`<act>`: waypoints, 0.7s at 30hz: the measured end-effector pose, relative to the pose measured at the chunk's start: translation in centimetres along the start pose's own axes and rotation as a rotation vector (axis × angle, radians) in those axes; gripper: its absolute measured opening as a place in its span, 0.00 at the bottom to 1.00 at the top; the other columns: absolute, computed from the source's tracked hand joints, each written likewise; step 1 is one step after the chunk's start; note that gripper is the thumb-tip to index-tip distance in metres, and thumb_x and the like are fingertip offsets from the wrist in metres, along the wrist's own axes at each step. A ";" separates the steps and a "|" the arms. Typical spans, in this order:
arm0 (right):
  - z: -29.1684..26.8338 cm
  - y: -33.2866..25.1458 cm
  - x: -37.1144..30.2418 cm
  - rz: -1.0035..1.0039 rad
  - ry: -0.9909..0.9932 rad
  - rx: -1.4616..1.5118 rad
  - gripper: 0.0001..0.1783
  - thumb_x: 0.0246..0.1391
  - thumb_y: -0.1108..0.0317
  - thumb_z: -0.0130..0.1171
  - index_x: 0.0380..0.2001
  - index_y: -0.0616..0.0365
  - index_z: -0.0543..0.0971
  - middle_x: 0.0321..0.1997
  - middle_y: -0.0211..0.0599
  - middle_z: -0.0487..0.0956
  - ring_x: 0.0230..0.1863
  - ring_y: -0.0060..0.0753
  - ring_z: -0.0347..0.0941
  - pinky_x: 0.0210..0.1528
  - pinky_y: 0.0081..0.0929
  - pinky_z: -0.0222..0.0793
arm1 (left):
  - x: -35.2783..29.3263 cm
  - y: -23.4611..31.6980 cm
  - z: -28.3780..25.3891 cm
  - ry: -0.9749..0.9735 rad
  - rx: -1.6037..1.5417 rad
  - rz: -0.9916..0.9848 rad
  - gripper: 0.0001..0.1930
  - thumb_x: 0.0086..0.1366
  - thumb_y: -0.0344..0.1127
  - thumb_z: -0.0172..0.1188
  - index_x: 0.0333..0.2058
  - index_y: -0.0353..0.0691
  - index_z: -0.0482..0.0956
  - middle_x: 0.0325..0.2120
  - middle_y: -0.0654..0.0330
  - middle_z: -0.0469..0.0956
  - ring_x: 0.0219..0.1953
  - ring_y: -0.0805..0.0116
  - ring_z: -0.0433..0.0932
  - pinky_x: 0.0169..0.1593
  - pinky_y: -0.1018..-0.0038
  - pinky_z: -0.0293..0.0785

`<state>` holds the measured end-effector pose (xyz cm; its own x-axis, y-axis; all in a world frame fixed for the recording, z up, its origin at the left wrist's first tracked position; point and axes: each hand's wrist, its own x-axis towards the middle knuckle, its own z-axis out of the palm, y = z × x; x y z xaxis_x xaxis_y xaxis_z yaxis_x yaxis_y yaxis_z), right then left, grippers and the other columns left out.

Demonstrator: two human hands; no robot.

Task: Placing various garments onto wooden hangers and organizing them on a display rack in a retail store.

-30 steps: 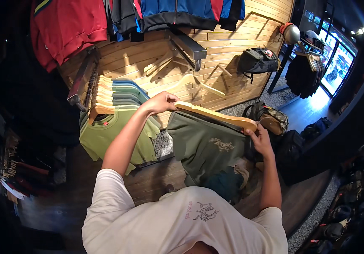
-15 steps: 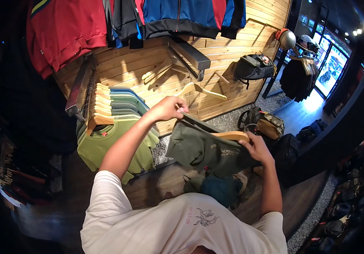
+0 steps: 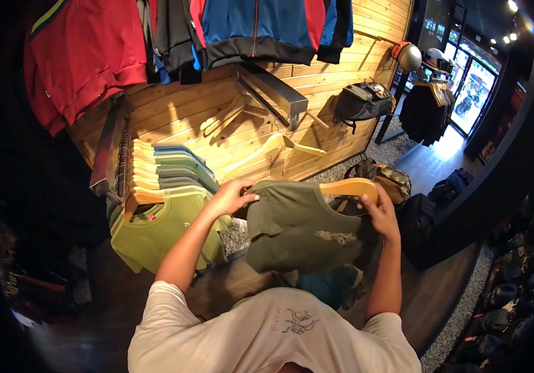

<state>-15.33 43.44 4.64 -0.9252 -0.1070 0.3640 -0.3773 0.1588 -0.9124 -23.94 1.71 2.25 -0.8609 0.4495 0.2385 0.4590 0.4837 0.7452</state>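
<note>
In the head view, a dark olive T-shirt (image 3: 292, 217) spans the gap between the two hands, in front of the chest. The wooden hanger (image 3: 349, 186) at its top has its long axis running left to right, roughly level. The right hand (image 3: 380, 211) is the nearer one to the visible wood: its thumb and fingers close on the hanger's right end, which shows bare above the neckline. The left hand (image 3: 236, 197) pinches the shirt's left shoulder in a narrow grip. The hanger's left arm is hidden by cloth there, so whether it sits inside that shoulder is hard to tell. The body of the shirt hangs below both hands, its pale print on the right half.

To the left of the left hand, a metal rail (image 3: 106, 143) carries a row of wooden hangers with T-shirts, the light green T-shirt (image 3: 167, 227) foremost. Beyond the hands, a bare wooden hanger (image 3: 276, 144) shows against the plank wall (image 3: 217, 158).

Among containers, a dark backpack (image 3: 363, 104) hangs on the wall and a camouflage backpack (image 3: 396, 181) sits just beyond the right hand; what they hold does not show.
</note>
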 end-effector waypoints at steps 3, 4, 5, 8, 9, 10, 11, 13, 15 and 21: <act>0.5 -0.5 -0.4 0.058 0.055 0.070 0.18 0.66 0.63 0.59 0.54 0.60 0.74 0.40 0.30 0.80 0.33 0.18 0.73 0.36 0.17 0.68 | -1.3 -0.6 -0.2 0.129 0.061 -0.034 0.13 0.62 0.31 0.68 0.45 0.35 0.83 0.26 0.55 0.81 0.26 0.74 0.74 0.33 0.70 0.73; 0.6 -0.2 -0.5 0.089 -0.025 0.052 0.19 0.66 0.62 0.59 0.54 0.60 0.74 0.40 0.31 0.80 0.32 0.18 0.72 0.36 0.17 0.68 | -1.5 0.3 -1.0 0.157 0.065 -0.064 0.11 0.62 0.30 0.67 0.43 0.34 0.84 0.26 0.55 0.82 0.26 0.73 0.76 0.34 0.71 0.74; 0.9 -0.2 -0.2 0.115 -0.111 0.037 0.20 0.66 0.61 0.60 0.55 0.60 0.75 0.41 0.32 0.80 0.32 0.18 0.72 0.35 0.17 0.67 | -1.9 0.7 -2.1 0.193 0.074 -0.097 0.09 0.62 0.29 0.66 0.41 0.33 0.85 0.26 0.55 0.82 0.27 0.71 0.77 0.35 0.71 0.74; 0.2 0.4 1.0 0.058 0.038 0.180 0.19 0.65 0.61 0.61 0.54 0.60 0.75 0.37 0.29 0.80 0.31 0.19 0.72 0.36 0.18 0.68 | -3.5 -0.1 -3.4 0.368 0.020 0.007 0.09 0.66 0.30 0.62 0.40 0.31 0.84 0.31 0.54 0.85 0.35 0.72 0.82 0.43 0.73 0.76; 0.4 0.2 1.4 0.019 0.026 0.236 0.19 0.65 0.61 0.61 0.53 0.60 0.76 0.37 0.30 0.80 0.32 0.19 0.72 0.37 0.18 0.68 | -4.1 -0.1 -4.0 0.372 -0.030 0.008 0.09 0.67 0.30 0.61 0.41 0.30 0.83 0.32 0.54 0.86 0.36 0.73 0.81 0.44 0.73 0.76; 1.0 0.3 1.8 0.030 -0.041 0.226 0.20 0.65 0.59 0.61 0.53 0.61 0.76 0.37 0.31 0.80 0.33 0.19 0.72 0.37 0.18 0.68 | -4.4 -1.0 -4.6 0.322 -0.095 -0.048 0.10 0.69 0.31 0.60 0.42 0.30 0.82 0.36 0.55 0.85 0.39 0.72 0.81 0.47 0.73 0.75; 1.9 0.0 2.3 0.018 -0.131 0.205 0.20 0.65 0.59 0.62 0.53 0.61 0.76 0.37 0.30 0.80 0.32 0.18 0.72 0.37 0.17 0.68 | -4.7 -0.6 -5.2 0.334 -0.135 0.021 0.11 0.70 0.32 0.58 0.43 0.31 0.82 0.36 0.57 0.85 0.41 0.71 0.80 0.49 0.72 0.74; 3.3 0.2 2.6 0.015 -0.102 0.229 0.19 0.65 0.59 0.61 0.51 0.61 0.76 0.37 0.28 0.79 0.32 0.17 0.72 0.36 0.17 0.67 | -6.3 0.9 -5.8 0.396 -0.044 -0.040 0.12 0.73 0.34 0.54 0.44 0.32 0.83 0.37 0.57 0.85 0.43 0.69 0.80 0.52 0.70 0.73; 4.8 0.9 3.1 0.027 -0.126 0.231 0.18 0.66 0.59 0.61 0.51 0.61 0.76 0.37 0.28 0.79 0.32 0.17 0.72 0.35 0.16 0.67 | -7.9 1.5 -6.0 0.479 -0.032 -0.077 0.13 0.73 0.35 0.53 0.46 0.33 0.82 0.40 0.56 0.84 0.45 0.67 0.80 0.53 0.69 0.72; 13.3 2.6 4.8 0.046 -0.412 0.196 0.14 0.66 0.64 0.60 0.49 0.62 0.76 0.38 0.29 0.78 0.35 0.18 0.72 0.39 0.20 0.72 | -13.2 3.9 -4.1 0.534 0.191 -0.009 0.18 0.73 0.39 0.54 0.57 0.39 0.77 0.51 0.52 0.81 0.54 0.55 0.78 0.61 0.63 0.69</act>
<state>-20.23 30.25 1.51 -0.8328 -0.4922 0.2534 -0.2844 -0.0123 -0.9586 -11.71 -5.42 4.59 -0.8334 0.0263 0.5521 0.4404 0.6352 0.6345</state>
